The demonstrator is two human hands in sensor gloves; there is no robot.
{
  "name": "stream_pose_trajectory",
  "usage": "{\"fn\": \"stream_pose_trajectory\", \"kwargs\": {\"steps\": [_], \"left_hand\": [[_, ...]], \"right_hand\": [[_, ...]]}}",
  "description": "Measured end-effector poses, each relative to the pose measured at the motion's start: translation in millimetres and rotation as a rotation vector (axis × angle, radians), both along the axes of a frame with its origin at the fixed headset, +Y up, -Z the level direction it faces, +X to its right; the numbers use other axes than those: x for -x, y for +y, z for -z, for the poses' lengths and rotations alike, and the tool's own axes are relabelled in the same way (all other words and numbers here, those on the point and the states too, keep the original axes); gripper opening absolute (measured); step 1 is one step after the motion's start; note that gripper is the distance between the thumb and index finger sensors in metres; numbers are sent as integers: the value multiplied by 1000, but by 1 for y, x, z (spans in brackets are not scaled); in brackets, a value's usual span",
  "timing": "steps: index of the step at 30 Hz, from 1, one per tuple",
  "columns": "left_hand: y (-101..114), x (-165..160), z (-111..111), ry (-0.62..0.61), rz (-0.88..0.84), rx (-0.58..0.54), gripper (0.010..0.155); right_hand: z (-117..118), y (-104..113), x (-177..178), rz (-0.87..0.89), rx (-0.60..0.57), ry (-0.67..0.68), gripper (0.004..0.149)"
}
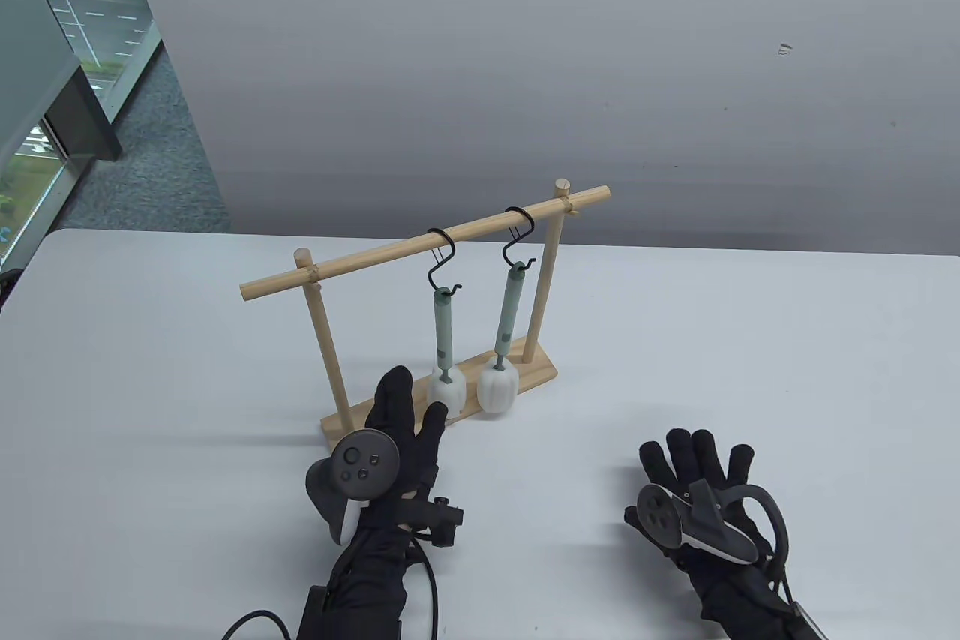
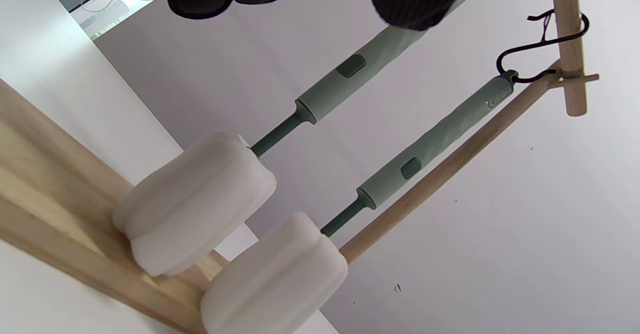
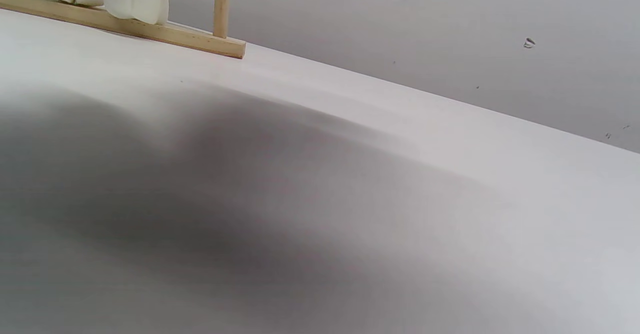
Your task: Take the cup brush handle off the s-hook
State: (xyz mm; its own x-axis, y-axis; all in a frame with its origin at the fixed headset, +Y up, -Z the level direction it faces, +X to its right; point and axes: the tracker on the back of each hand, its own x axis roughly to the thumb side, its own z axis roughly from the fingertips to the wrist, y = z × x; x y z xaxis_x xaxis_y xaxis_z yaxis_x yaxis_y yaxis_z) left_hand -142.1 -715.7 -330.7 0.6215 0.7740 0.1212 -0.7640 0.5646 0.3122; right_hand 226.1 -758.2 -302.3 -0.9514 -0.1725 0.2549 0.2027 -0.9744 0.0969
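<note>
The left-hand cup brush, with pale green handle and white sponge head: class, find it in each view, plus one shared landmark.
Table view: left-hand cup brush hangs from a black s-hook, centre, above the left hand.
Left wrist view: upper left of the pair.
Right wrist view: cannot tell; only white sponge shows, top left.
Shared landmark: wooden rack base.

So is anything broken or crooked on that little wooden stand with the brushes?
Nothing looks broken. Both cup brushes, the left one and the right one, hang from their black s-hooks on the wooden rail. The rail only seems slanted because the stand sits at an angle to the camera. The left hand is near the left brush, holding nothing.
</note>
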Motion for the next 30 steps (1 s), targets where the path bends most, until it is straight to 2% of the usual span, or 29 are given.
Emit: {"fn": "stream_pose_trajectory", "kwargs": {"steps": [4, 7, 12, 15, 17, 22, 30], "left_hand": [[-3, -3, 16, -69, -154, -3, 68], [-5, -5, 27, -40, -206, 7, 67], [1, -7, 41, 6, -202, 26, 65], [1, -7, 52, -61, -203, 68, 66], [-1, -9, 57, -48, -185, 78, 66], [-7, -15, 68, -104, -217, 103, 66], [-7, -18, 70, -73, -201, 91, 58]], "right_hand": [[1, -2, 1, 22, 6, 4, 85], [1, -2, 1, 30, 10, 10, 85], [2, -3, 2, 40, 25, 20, 85], [3, -2, 1, 66, 34, 22, 85], [4, -2, 1, 75, 38, 23, 84], [4, -2, 1, 82, 54, 26, 84], [6, -3, 0, 101, 73, 31, 83]]}}
